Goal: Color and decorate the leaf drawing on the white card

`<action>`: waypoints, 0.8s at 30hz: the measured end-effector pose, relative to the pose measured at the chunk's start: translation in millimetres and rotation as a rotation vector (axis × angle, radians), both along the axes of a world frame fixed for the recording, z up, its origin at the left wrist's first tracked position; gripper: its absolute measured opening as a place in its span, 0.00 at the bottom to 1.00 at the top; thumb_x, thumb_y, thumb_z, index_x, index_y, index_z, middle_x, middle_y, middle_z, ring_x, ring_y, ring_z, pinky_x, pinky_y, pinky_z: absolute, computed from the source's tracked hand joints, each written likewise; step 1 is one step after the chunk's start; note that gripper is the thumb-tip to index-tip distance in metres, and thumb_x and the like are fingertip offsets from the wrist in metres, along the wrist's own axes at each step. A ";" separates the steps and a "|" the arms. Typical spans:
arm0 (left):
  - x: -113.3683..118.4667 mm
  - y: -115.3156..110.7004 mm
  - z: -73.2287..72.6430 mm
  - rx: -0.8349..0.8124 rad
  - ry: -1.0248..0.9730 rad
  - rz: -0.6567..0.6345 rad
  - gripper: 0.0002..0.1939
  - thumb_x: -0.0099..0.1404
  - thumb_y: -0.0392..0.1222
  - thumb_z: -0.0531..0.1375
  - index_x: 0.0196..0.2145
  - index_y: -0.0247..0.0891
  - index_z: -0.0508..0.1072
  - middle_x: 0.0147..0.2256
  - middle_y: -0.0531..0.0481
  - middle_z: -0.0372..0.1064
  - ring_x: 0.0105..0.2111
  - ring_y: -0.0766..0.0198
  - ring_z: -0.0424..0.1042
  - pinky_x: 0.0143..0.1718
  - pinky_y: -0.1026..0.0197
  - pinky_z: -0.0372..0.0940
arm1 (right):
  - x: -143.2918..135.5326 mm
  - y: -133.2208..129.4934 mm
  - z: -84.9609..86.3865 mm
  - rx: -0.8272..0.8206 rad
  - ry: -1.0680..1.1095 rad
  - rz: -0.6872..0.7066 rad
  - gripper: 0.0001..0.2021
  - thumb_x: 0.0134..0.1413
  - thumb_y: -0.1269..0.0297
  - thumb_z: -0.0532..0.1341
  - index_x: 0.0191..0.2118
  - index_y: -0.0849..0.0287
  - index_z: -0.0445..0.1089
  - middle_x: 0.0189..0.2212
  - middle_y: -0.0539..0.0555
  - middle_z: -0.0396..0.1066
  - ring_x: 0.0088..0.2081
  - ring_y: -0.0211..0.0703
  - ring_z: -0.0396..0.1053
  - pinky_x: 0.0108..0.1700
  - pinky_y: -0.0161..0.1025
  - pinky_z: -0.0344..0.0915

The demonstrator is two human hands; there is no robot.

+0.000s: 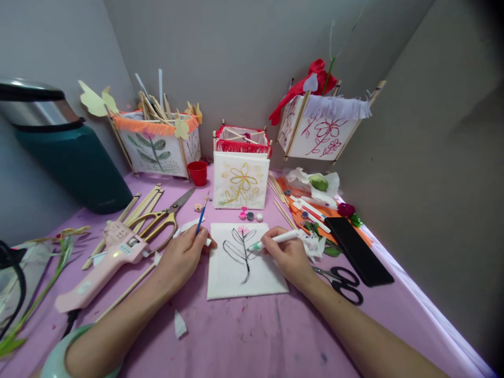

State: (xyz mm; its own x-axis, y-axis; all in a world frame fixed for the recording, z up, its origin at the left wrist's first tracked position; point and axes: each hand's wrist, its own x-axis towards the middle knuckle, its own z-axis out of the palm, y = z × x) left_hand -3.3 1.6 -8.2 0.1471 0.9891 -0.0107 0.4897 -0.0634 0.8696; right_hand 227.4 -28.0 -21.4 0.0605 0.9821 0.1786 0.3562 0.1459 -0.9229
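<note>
Pink glue gun (103,273) with label (125,249), lettering too small to read

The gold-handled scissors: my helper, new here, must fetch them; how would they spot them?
On the purple table, find the pink glue gun at the left. The gold-handled scissors lie just beyond it, blades pointing towards the red cup. Their gold colour sets them apart from the black-handled scissors near the right hand.

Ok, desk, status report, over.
Left hand holding blue paintbrush. Right hand holding white marker. White panel bears plant drawing. Right hand overlaps panel's right edge.
</note>
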 end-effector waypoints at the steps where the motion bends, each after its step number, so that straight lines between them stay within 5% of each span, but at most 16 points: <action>1: -0.2 0.4 -0.8 0.001 -0.002 0.003 0.17 0.63 0.53 0.47 0.29 0.41 0.68 0.33 0.49 0.74 0.29 0.61 0.70 0.28 0.62 0.60 | -0.3 0.0 -0.3 0.004 -0.009 0.003 0.10 0.54 0.59 0.57 0.28 0.59 0.66 0.20 0.48 0.67 0.24 0.37 0.64 0.28 0.32 0.59; 24: 2.2 -1.6 7.6 -0.005 0.017 0.031 0.19 0.63 0.54 0.48 0.28 0.40 0.70 0.31 0.49 0.74 0.29 0.60 0.69 0.28 0.62 0.60 | 2.9 1.8 0.4 0.071 -0.185 -0.078 0.10 0.54 0.60 0.55 0.27 0.58 0.66 0.19 0.48 0.66 0.22 0.37 0.63 0.25 0.32 0.57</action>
